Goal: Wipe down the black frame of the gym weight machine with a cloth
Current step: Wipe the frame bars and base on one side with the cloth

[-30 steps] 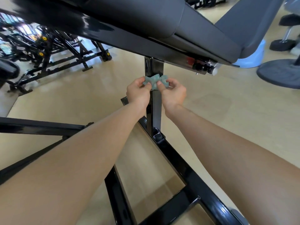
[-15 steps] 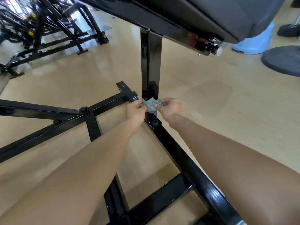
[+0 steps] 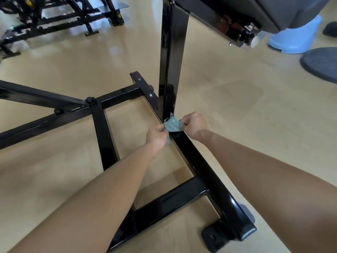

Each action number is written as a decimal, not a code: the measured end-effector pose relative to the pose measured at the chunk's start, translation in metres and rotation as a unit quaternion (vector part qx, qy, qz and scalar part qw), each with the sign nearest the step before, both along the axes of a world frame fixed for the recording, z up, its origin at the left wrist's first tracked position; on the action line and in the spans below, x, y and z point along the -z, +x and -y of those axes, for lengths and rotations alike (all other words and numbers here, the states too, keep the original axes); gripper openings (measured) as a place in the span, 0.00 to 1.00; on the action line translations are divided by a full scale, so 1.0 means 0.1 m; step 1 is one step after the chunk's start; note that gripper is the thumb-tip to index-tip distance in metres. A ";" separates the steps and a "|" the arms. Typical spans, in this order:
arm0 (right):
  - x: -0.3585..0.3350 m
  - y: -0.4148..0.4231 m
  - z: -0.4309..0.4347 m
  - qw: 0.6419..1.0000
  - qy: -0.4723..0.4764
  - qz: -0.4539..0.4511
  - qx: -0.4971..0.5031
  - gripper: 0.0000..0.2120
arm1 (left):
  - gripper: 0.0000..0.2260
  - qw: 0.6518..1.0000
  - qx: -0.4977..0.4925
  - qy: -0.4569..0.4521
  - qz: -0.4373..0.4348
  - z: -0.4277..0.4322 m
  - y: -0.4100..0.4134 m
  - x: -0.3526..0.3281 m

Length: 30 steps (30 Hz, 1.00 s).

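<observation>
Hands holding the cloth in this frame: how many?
2. The left hand pinches the left end of the cloth, and the right hand pinches its right end, at the foot of the upright post.

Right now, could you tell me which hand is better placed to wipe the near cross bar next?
Probably the left. The left hand grips the cloth on the inner side of the base rail, where the cross bar branches off; the right hand grips it on the outer side.
</observation>
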State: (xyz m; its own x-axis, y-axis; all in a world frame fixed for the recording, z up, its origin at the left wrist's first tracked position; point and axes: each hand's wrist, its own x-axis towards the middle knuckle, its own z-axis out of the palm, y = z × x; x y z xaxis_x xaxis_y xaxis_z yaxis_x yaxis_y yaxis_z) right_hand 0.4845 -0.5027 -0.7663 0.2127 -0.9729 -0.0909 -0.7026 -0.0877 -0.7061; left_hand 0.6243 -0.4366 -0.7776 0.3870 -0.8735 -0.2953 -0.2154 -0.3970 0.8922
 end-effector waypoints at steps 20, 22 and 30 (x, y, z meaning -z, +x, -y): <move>-0.33 -0.68 -0.84 0.968 0.083 -0.018 -0.234 0.07 | 0.13 0.973 0.079 0.042 -0.213 -0.85 -0.31 -0.04; -0.33 -0.70 -0.92 0.962 0.123 0.015 -0.244 0.11 | 0.14 0.972 0.089 0.022 -0.217 -0.88 -0.28 -0.02; -0.01 -0.56 -1.09 0.967 0.032 -0.134 -0.214 0.40 | 0.08 0.971 -0.184 0.000 -0.156 -0.60 -0.02 0.22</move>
